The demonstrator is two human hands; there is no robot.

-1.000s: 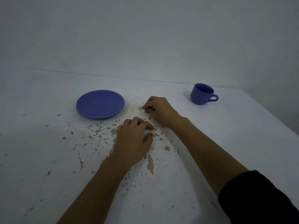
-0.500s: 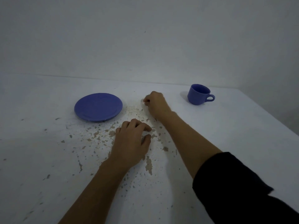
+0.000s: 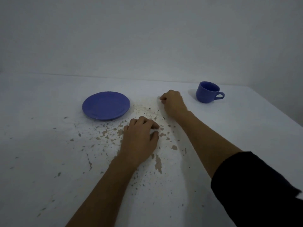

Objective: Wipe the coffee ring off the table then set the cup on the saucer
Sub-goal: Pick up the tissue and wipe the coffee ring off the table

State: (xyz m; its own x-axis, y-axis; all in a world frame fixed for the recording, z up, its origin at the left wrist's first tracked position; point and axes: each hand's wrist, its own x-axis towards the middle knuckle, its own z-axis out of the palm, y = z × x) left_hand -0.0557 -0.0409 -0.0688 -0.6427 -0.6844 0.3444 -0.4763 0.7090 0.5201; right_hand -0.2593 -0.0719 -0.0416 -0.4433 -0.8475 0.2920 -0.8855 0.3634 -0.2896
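Note:
A blue saucer (image 3: 106, 105) lies left of centre on the white table (image 3: 237, 128). An upright blue cup (image 3: 207, 92) stands at the far right, its handle pointing right. A faint brownish coffee stain (image 3: 144, 108) spreads between the saucer and my right hand (image 3: 173, 102). That hand is fisted on the table at the stain's far right edge, left of the cup and apart from it. A small pale wad shows at its fingertips. My left hand (image 3: 140, 140) rests palm down nearer to me, fingers loosely curled, holding nothing.
Paint has chipped off the tabletop in many brown flecks (image 3: 158, 163) around and in front of my hands. A plain wall (image 3: 147, 38) closes off the table's far edge. The right table edge (image 3: 278, 110) runs diagonally past the cup.
My right hand has slid away from me across the stain, from beside my left hand toward the far side. My left hand has stayed in place.

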